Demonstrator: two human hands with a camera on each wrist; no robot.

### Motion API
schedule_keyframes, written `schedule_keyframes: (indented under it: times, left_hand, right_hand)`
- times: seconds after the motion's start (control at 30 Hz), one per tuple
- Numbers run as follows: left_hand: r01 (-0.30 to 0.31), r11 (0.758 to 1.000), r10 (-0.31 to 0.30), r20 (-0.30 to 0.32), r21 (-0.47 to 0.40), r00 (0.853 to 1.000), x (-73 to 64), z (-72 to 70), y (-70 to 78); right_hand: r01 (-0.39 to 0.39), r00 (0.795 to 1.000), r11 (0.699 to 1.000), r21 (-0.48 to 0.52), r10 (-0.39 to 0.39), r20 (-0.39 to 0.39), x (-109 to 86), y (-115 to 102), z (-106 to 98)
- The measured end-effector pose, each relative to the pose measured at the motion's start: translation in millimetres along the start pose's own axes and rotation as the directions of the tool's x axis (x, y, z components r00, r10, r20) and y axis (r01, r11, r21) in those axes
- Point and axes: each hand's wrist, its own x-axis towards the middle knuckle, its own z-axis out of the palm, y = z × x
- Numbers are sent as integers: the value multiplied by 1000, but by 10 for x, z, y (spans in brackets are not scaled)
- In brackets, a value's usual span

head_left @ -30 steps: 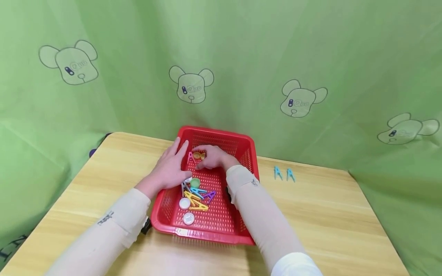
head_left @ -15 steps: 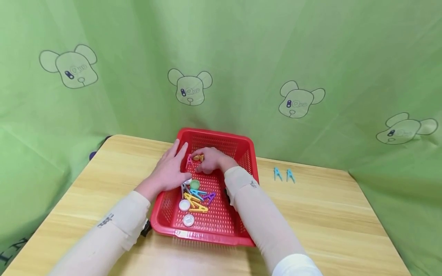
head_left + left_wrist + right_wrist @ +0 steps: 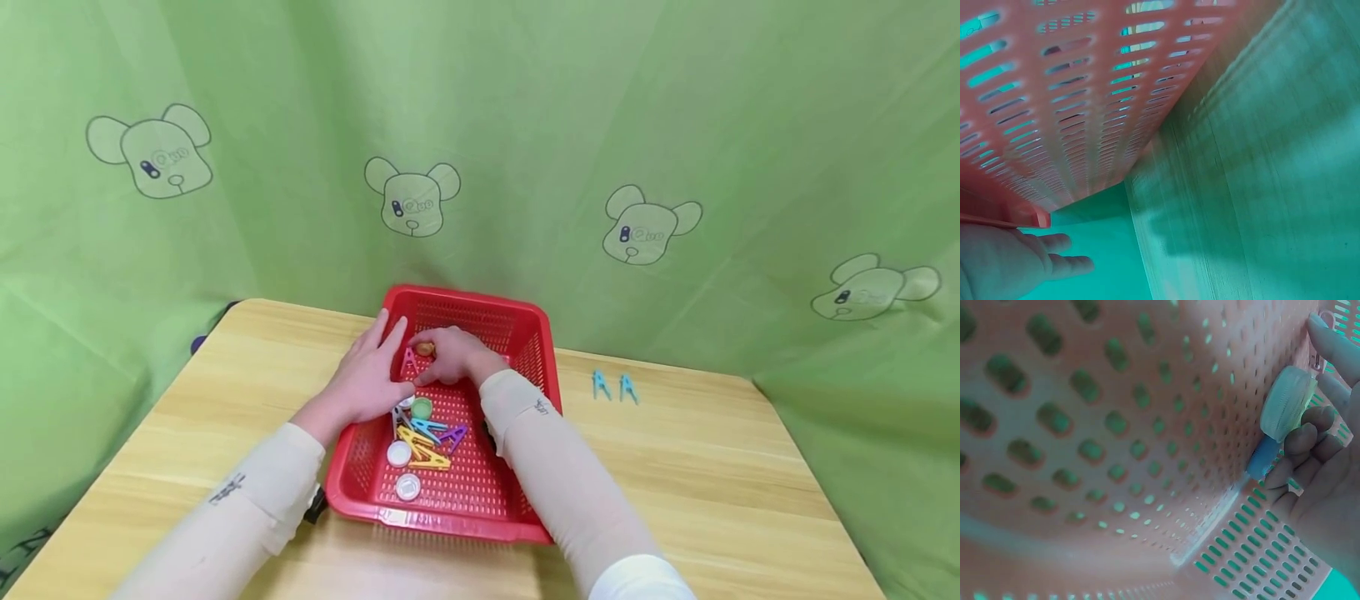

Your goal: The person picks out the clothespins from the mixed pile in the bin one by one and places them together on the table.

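My left hand [image 3: 367, 379] rests on the left rim of the red plastic basket [image 3: 450, 520], fingers extended and thumb inside. My right hand [image 3: 453, 354] reaches into the basket's far left part. Its index finger and thumb are apart on either side of a pink clothespin [image 3: 410, 360], beside a gold bottle cap [image 3: 425, 348]. In the right wrist view its other fingers curl near a pale cap [image 3: 1287, 403] and a blue item [image 3: 1264, 457]; whether they touch these is unclear. Closer lie a green cap [image 3: 422, 408], yellow clothespins [image 3: 429, 461], a blue clothespin [image 3: 427, 427] and a purple clothespin [image 3: 453, 436].
White caps [image 3: 399, 453] lie near the basket's front left. Two light-blue clothespins [image 3: 614, 387] lie on the wooden table [image 3: 697, 467] right of the basket. A green curtain [image 3: 525, 125] hangs behind the table.
My right hand has shifted left towards the pink clothespin, and only one gold cap stays visible beside it. My left hand has stayed on the rim.
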Motion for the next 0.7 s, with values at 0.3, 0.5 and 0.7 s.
schedule_keyframes:
  times: [0.3,0.5,0.7]
  left_hand:
    - [9,1000,-9,4,-5,1000,-7,-2,12]
    - [15,1000,-15,8,-17,1000,-17,-10,14]
    - [19,1000,-19,22,7,1000,-19,-9,9]
  right_hand:
    - [20,1000,999,-30,-21,-18,1,-25,-9]
    - [-13,1000,1000,19,13,-26,-30,-29,-44]
    - [-12,1000,995,98,14,-18,-52,-3,-92]
